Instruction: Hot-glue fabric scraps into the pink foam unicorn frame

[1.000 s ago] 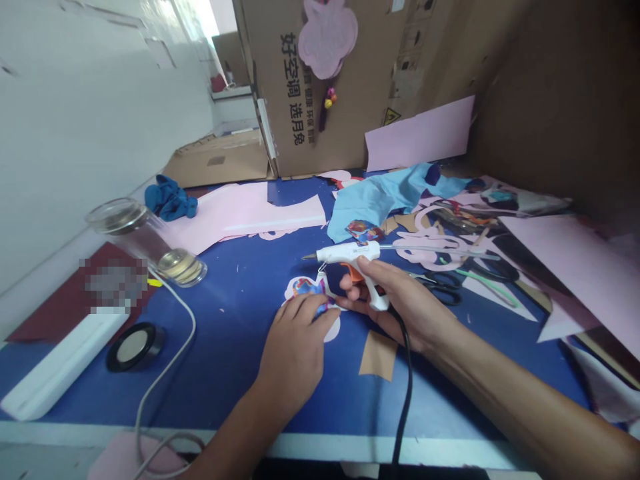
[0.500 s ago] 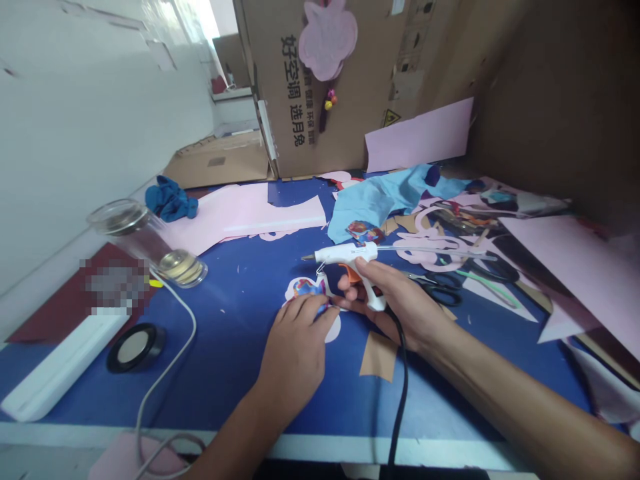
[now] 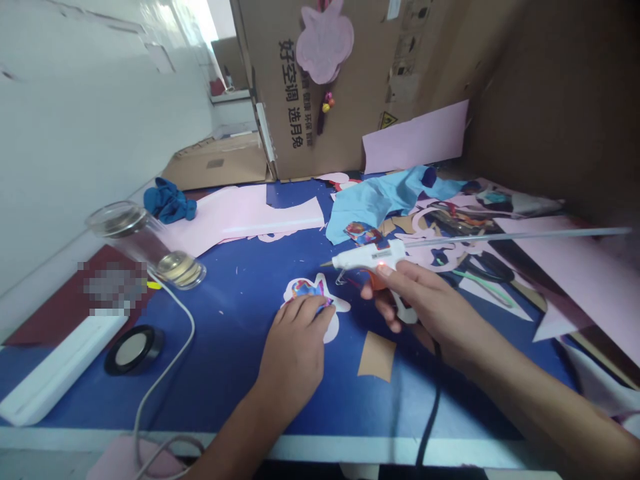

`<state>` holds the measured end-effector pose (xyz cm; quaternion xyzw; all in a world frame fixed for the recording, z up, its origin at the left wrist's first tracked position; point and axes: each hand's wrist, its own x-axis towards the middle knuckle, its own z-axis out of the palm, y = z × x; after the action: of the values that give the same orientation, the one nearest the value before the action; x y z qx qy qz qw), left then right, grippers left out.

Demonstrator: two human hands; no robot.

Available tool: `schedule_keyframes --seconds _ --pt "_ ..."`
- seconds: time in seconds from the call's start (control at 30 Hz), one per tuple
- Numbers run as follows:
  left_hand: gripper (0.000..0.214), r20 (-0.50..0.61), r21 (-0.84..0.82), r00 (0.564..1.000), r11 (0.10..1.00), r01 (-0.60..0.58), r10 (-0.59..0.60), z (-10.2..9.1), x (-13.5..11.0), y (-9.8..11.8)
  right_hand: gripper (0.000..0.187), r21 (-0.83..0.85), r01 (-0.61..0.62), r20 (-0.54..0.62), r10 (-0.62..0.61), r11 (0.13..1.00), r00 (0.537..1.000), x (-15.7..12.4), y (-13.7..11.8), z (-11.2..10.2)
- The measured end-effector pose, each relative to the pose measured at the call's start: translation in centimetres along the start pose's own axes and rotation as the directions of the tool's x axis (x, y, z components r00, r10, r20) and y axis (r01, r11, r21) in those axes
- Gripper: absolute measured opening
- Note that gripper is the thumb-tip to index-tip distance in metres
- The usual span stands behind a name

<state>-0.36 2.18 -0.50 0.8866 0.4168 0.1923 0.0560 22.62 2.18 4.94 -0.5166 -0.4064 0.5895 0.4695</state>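
a cardboard box (image 3: 350, 133) stands well beyond both hands. over the blue table (image 3: 240, 360), the right hand (image 3: 430, 307) is closed around a white glue gun (image 3: 370, 255), nozzle pointing left. the left hand (image 3: 295, 350) lies flat and unclenched just beside it, fingertips pressing a pink cutout (image 3: 306, 291) near the nozzle. a brown scrap (image 3: 377, 355) lies between the wrists.

Probably craft workshop, paper scraps (image 3: 440, 230), cardboard boxes (image 3: 320, 93)
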Motion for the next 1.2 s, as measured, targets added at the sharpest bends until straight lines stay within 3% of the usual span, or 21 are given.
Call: schedule_keyframes --seconds 0.17,0.37,0.83,1.2 --pt "0.053 0.007 0.003 1.000 1.000 0.004 -0.004 0.0 -0.1 0.0 0.051 -0.303 -0.012 -0.028 0.003 0.953 1.000 -2.2 0.5 -1.9" --pt "0.053 0.004 0.008 1.000 1.000 0.009 -0.009 0.0 0.0 0.0 0.058 -0.488 0.007 -0.059 -0.041 0.873 0.997 -3.4 0.9 -2.4" --pt "0.053 0.011 0.010 1.000 1.000 0.009 -0.009 0.0 0.0 0.0 0.053 -0.571 0.125 0.031 -0.131 0.812 0.991 -2.5 1.6 -1.5" --pt "0.053 0.011 0.005 1.000 1.000 0.013 -0.013 0.0 -0.1 0.0 0.048 -0.647 0.130 0.050 -0.129 0.752 0.990 -2.4 1.3 -1.0"
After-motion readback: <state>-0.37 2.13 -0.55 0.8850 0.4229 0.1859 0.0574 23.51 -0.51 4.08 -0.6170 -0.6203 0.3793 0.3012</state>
